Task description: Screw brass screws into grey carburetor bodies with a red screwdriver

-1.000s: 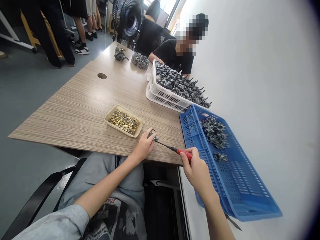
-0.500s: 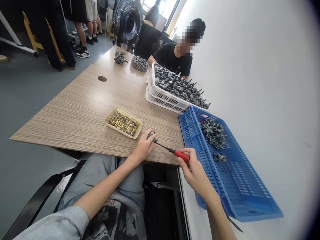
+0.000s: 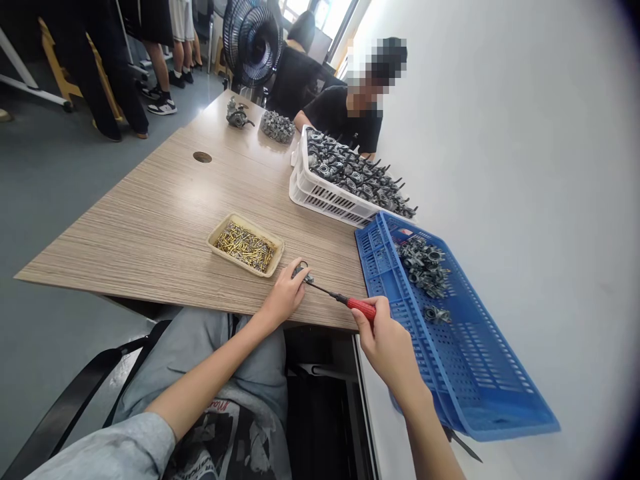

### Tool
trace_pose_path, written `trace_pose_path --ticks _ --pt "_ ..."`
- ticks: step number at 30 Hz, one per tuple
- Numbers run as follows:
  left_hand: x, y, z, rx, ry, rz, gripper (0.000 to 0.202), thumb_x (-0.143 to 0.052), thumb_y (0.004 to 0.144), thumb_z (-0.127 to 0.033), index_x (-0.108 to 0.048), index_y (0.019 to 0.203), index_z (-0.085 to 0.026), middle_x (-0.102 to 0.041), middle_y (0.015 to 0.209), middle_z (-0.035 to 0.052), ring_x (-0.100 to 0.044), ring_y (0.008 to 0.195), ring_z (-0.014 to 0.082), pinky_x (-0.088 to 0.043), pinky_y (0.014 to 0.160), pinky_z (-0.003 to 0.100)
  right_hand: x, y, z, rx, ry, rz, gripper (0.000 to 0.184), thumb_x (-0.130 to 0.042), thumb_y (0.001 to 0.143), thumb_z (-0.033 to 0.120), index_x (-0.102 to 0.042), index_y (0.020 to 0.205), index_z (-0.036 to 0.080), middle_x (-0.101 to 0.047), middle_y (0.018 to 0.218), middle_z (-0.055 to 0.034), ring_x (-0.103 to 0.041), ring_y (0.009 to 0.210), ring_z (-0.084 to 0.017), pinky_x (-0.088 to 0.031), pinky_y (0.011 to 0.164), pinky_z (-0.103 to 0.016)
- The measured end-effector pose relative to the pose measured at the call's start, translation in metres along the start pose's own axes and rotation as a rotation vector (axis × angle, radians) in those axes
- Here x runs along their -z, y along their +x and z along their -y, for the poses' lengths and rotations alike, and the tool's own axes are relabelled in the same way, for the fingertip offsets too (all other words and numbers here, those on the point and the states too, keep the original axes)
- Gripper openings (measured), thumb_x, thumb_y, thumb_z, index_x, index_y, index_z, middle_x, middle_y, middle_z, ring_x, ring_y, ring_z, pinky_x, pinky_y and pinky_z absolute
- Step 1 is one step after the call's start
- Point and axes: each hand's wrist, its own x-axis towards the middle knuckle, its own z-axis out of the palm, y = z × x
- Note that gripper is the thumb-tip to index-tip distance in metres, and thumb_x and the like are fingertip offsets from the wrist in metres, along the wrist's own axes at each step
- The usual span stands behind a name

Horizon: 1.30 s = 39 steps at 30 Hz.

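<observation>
My left hand [image 3: 283, 295] pinches a small grey metal part [image 3: 302, 272] against the wooden table [image 3: 165, 220] near its front edge. My right hand [image 3: 384, 341] is wrapped round the red handle of a screwdriver [image 3: 345, 301]. The screwdriver's dark shaft points left, and its tip meets the metal part. A shallow beige tray of brass screws [image 3: 245, 244] lies just left of my left hand. A blue plastic crate [image 3: 480, 373] holding several grey metal parts [image 3: 421, 267] sits to the right of my right hand.
White stacked crates [image 3: 330, 195] full of dark metal parts stand behind the blue one. A seated person in black [image 3: 345, 117] works at the far end, by a parts pile [image 3: 278, 125] and a fan [image 3: 251, 37]. Other people stand at the far left. A white wall runs along the right.
My right hand and the screwdriver have shifted slightly left and up. My left hand stays on the metal part. The view has drifted a little.
</observation>
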Motion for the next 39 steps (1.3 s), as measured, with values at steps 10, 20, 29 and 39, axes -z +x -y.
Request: trace_pose_path --ticks 10,20,29,39 --pt "0.0001 0.0 -0.0005 0.012 0.001 0.0 0.047 -0.047 0.095 -0.01 -0.052 0.14 -0.021 -0.04 0.153 0.0147 -0.041 0.142 0.0286 -0.041 0.117 0.05 -0.0027 0.0008 -0.0033 0.024 0.037 -0.02 0.03 -0.041 0.102 0.051 -0.048 0.111 0.023 -0.07 0.086 -0.0065 -0.069 0.068 -0.026 -0.044 0.06 -0.031" --pt "-0.0008 -0.0005 0.0007 0.011 0.019 0.0 0.046 -0.047 0.095 -0.011 -0.052 0.14 -0.02 -0.04 0.153 0.0148 -0.042 0.141 0.0284 -0.041 0.117 0.05 -0.0038 0.0005 -0.0003 0.017 0.054 -0.019 0.028 -0.041 0.102 0.049 -0.047 0.11 0.023 -0.07 0.09 -0.007 -0.068 0.07 -0.025 -0.044 0.061 -0.031" --pt "-0.0009 -0.0004 0.0012 0.008 0.026 0.002 0.046 -0.047 0.095 -0.01 -0.052 0.139 -0.02 -0.039 0.153 0.0148 -0.043 0.14 0.0285 -0.041 0.117 0.048 -0.0022 0.0029 -0.0025 0.001 0.001 -0.031 0.027 -0.04 0.102 0.049 -0.047 0.106 0.023 -0.068 0.079 -0.0041 -0.067 0.063 -0.025 -0.04 0.057 -0.03" --pt "-0.0007 -0.0004 0.0008 0.005 0.015 -0.001 0.047 -0.048 0.094 -0.01 -0.052 0.139 -0.02 -0.039 0.153 0.0151 -0.042 0.141 0.0285 -0.041 0.117 0.049 -0.0021 0.0013 -0.0011 -0.001 -0.014 -0.021 0.029 -0.04 0.102 0.051 -0.047 0.107 0.023 -0.068 0.078 -0.0044 -0.067 0.062 -0.025 -0.039 0.057 -0.03"
